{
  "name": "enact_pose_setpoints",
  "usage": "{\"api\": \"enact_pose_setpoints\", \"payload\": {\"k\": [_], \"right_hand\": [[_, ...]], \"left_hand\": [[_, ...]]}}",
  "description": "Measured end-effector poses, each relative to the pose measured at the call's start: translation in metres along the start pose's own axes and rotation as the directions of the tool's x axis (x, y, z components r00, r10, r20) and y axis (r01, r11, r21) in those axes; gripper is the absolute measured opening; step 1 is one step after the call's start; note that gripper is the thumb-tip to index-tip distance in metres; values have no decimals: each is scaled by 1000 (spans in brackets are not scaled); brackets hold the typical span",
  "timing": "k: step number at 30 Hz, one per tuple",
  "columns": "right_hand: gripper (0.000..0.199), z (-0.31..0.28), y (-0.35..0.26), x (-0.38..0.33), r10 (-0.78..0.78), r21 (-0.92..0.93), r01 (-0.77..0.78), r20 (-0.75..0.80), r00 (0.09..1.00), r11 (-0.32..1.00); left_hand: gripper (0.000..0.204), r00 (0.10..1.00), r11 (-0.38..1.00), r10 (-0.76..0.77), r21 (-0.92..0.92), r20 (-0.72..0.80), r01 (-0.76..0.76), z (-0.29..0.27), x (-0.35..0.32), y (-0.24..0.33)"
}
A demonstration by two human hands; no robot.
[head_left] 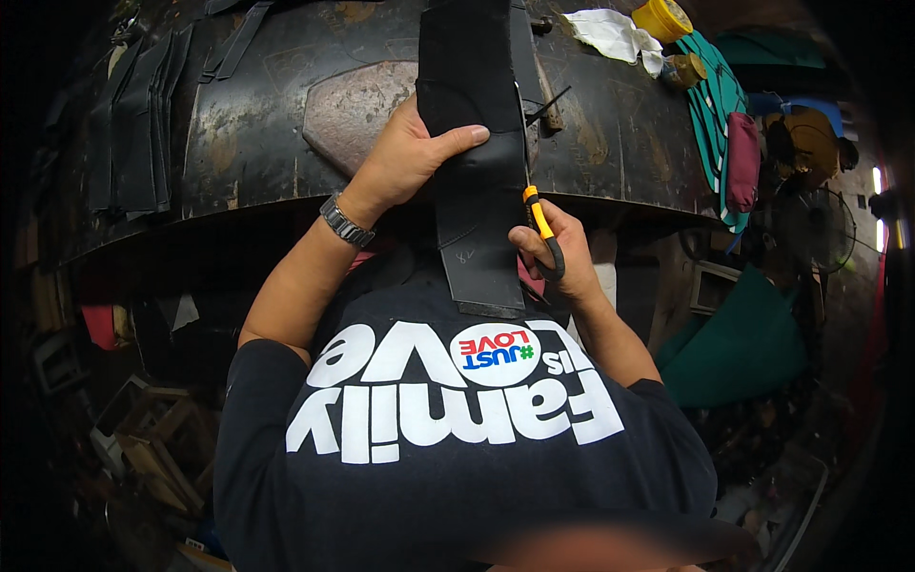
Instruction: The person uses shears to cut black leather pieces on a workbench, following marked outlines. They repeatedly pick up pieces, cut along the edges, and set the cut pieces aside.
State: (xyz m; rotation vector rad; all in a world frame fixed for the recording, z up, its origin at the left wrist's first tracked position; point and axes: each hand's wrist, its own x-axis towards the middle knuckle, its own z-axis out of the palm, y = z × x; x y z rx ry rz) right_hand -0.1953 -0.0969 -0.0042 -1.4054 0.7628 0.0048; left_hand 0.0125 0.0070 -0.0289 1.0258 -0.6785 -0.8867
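A long strip of black leather-like sheet (481, 205) runs from the far edge of the view toward my chest, overhanging the table's near edge. My left hand (419, 148) grips its left side, thumb on top and fingers hidden underneath. In my right hand (558, 248) is a pair of scissors (537, 212) with yellow and black handles. Their blades point away from me along the strip's right edge; one blade shows beside it. Under the strip, a flat, many-sided stone slab (353, 114) rests on the table.
The dark worktable (248, 143) has a curved near edge. Stacked black strips (138, 124) lie at the left. A white cloth (610, 36), yellow tub (662, 19) and green sheets (710, 105) sit at the far right. A fan (824, 229) stands beyond the table's right end.
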Motion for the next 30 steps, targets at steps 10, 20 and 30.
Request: {"api": "enact_pose_setpoints", "payload": {"k": [10,20,30], "right_hand": [[40,-23,-38,12,-79,34,76,95,992,997],[42,-13,4,-7,-17,-18,20,175,984,1000],[46,-10,15,-3,-53,60,44,148,987,997]], "left_hand": [[21,952,890,-255,-343,172,300,1,56,36],[35,992,951,-103,-300,-73,77,19,-1,0],[38,996,981,-80,-183,-45,70,16,-21,-19]]}}
